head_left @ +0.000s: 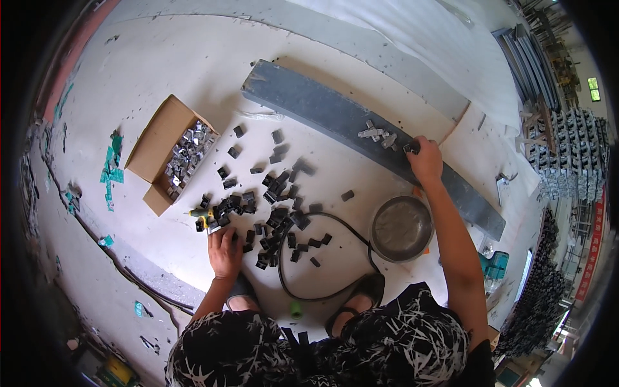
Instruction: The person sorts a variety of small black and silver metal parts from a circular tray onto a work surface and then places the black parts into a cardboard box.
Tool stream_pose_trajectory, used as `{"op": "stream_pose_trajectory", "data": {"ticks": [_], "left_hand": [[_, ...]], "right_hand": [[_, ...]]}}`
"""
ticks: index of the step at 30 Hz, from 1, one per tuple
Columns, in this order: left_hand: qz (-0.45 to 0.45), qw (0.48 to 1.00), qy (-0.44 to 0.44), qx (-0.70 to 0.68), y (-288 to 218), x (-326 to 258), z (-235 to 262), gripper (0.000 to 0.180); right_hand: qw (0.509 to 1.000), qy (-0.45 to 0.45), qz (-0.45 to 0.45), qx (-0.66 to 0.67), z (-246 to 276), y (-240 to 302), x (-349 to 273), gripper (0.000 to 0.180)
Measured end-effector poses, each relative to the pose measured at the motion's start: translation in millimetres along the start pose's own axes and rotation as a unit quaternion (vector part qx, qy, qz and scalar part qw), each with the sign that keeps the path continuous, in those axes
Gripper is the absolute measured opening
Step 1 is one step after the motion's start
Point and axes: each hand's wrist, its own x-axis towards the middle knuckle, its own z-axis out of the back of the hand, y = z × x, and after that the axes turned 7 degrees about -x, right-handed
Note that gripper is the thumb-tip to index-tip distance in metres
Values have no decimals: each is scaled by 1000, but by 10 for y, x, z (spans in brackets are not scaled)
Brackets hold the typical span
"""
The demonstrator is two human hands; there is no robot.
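Note:
My right hand [425, 162] pinches a small black block [411, 148] over the long grey beam [348, 118]. Several silvery metal pieces [378, 133] lie on the beam just left of that hand. My left hand [225, 254] is down at the near left edge of a scattered pile of black blocks [278, 222], its fingers curled together. Something dark shows by its thumb, but I cannot make out what it holds. A yellow-and-black tool [202, 213] lies just beyond its fingertips, partly hidden among the blocks.
An open cardboard box [152, 145] of small metal pieces stands at the left. A round metal bowl [401, 229] sits beside my right forearm. A black cable [322, 298] loops near my feet. A teal power tool [495, 265] lies at right, near stacked metal parts [564, 151].

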Motion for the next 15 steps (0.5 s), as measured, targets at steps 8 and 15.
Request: {"op": "stream_pose_trajectory", "data": {"ticks": [8, 15], "left_hand": [[-12, 999, -13, -27, 46, -51, -101, 35], [10, 1000, -13, 4, -42, -18, 22, 31]], "right_hand": [[992, -44, 88, 83, -229, -263, -30, 31], [983, 25, 87, 159, -223, -265, 28, 25]]}}
